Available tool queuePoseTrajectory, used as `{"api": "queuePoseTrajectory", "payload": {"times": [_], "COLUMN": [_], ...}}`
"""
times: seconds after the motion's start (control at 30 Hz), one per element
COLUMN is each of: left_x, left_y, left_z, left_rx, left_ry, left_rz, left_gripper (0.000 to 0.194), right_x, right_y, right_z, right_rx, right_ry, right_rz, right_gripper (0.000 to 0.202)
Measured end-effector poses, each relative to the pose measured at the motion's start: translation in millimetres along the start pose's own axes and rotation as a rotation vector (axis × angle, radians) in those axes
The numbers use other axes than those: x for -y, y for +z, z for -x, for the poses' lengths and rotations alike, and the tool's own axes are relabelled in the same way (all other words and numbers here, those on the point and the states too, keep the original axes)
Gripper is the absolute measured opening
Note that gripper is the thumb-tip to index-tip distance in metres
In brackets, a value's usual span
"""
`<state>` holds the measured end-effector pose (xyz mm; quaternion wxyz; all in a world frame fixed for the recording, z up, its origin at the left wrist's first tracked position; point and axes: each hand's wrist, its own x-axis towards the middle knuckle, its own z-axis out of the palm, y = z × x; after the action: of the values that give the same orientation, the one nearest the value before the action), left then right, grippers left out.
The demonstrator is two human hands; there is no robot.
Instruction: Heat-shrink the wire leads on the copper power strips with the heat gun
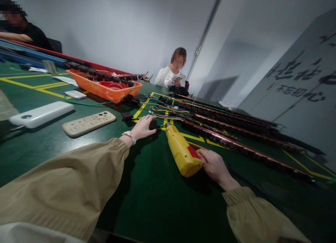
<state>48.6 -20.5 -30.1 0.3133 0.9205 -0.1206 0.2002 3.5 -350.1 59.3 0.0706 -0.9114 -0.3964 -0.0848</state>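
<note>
My right hand [214, 165] is wrapped round the handle of a yellow heat gun [181, 152] with a red patch on its side. The gun's metal nozzle points away from me, toward a thin green wire beside my left hand. With its fingers closed, my left hand [143, 128] holds a small black part [153, 124] just left of the nozzle. Beyond both hands, coloured wires [168, 113] run from the ends of long copper-and-black strips [225, 140] lying on the green table [154, 201].
An orange basket [105, 92] of black parts stands at the back left. Nearer lie a patterned phone case [89, 124], a white device [43, 114] and a smaller white item [75, 94]. Two people sit across the table, one at far left, one at the back.
</note>
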Motion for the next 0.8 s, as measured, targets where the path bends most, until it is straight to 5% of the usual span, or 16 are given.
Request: {"api": "queuePoseTrajectory", "payload": {"times": [0.53,0.8], "left_x": [-8.5,-8.3], "left_y": [-5.8,-6.5], "left_z": [-0.5,-2.0], "left_rx": [0.066,0.067], "left_ry": [-0.231,-0.216], "left_rz": [-0.018,-0.010], "left_gripper": [0.048,0.045], "right_x": [18.6,21.9], "right_y": [1.6,1.4], "right_z": [1.8,-0.1], "right_rx": [-0.064,-0.003], "right_ry": [-0.143,-0.095], "right_rz": [-0.036,-0.035], "right_gripper": [0.033,0.038]}}
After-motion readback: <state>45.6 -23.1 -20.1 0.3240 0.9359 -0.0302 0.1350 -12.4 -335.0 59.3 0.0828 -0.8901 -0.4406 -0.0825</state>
